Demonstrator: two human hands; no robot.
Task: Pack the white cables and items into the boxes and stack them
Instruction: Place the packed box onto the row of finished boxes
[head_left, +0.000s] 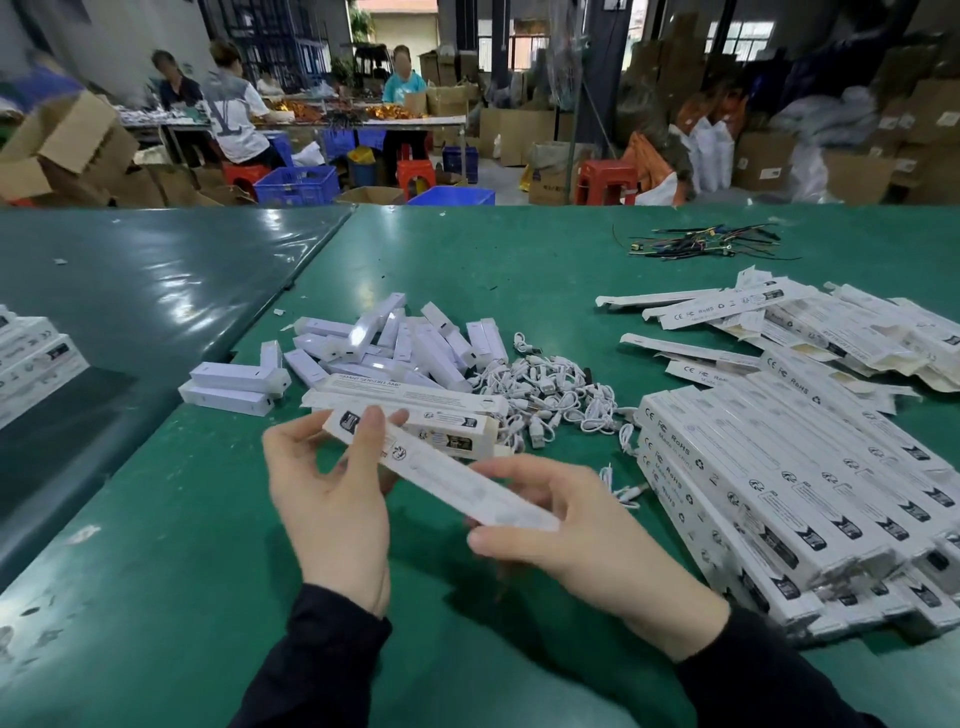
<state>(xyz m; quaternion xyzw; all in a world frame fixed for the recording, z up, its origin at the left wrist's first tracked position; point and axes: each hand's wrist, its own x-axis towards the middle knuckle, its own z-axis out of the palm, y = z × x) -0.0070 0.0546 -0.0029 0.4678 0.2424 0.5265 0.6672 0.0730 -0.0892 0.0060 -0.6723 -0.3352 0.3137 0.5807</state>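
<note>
A long white box (447, 475) is held above the green table (171, 597), slanting from upper left to lower right. My left hand (332, 499) grips its upper end with thumb and fingers. My right hand (566, 535) holds the lower end. Behind it lie two more long boxes (415, 402). A tangle of white cables (550, 395) sits just beyond, to the right. A heap of small white items (384, 345) lies at centre. On the right, closed boxes form a stack (795, 493).
Flat unfolded boxes (810, 322) are piled at the far right. Dark loose wires (701, 244) lie near the far edge. More white boxes (31, 358) sit on the left table. People work at a distant table (363, 122) among cartons and blue crates.
</note>
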